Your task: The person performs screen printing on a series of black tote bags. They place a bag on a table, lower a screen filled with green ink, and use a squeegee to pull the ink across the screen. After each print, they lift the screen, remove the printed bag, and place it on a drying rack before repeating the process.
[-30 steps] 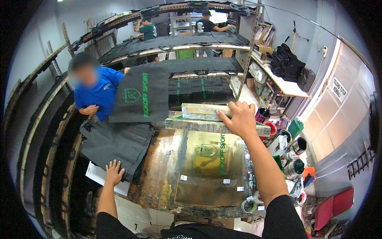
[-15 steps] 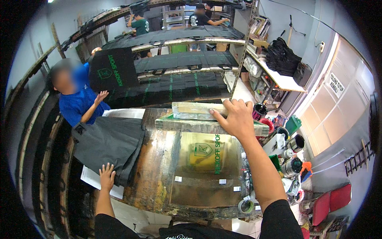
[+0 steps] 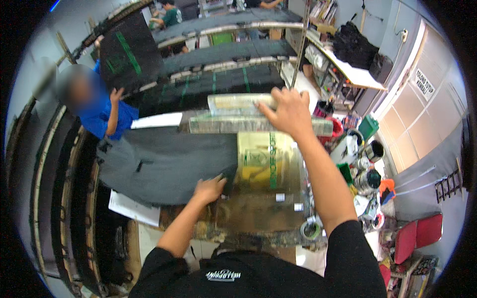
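My right hand (image 3: 289,110) is closed over a squeegee (image 3: 233,104) with a pale wooden handle, at the back of the worktable. The squeegee rests against a raised screen-printing frame (image 3: 213,125), and my palm lies close to that frame. My left hand (image 3: 210,189), a little blurred, pinches the right edge of a black fabric bag (image 3: 169,166). This flat bag spreads over the table's left half and partly covers the yellowish print bed (image 3: 248,211). A green logo and lettering (image 3: 273,161) show on the bed, right of the bag.
A person in a blue shirt (image 3: 102,114) stands at left, holding up a printed black bag (image 3: 131,49). Racks of black bags (image 3: 228,52) stand behind. Paint cans (image 3: 367,180) and tubs crowd the right side, near a red chair (image 3: 420,236). White paper (image 3: 134,208) lies at the table's left.
My left hand has moved right, drawing the black bag across the print bed. The co-worker's bag has tilted and shifted left. My right hand stays on the squeegee; the view has shifted somewhat.
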`<state>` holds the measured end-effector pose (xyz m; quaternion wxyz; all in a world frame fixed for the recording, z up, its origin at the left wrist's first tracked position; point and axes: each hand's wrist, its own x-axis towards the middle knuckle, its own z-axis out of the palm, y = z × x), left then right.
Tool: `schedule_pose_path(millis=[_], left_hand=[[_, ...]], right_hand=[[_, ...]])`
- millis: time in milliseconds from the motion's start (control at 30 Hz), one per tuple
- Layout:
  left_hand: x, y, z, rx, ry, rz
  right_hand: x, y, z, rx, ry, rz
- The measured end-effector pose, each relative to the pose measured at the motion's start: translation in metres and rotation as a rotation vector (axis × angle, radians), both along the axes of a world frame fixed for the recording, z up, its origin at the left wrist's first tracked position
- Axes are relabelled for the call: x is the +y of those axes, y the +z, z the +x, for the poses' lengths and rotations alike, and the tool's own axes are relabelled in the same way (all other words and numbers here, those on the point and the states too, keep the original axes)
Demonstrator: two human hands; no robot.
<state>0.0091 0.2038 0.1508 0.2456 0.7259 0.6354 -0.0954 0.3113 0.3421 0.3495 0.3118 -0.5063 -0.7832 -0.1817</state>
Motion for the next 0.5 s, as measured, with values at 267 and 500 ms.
schedule_pose_path(millis=[267, 500], left_hand=[[-0.049, -0.117, 0.046, -0.007, -0.150, 0.351], [0.016, -0.140, 0.085, -0.115, -0.339, 0.414]], right_hand=[[-0.006, -0.005, -0.001, -0.014, -0.004, -0.032], [0.009, -0.002, -0.002, -0.020, 0.013, 0.040]])
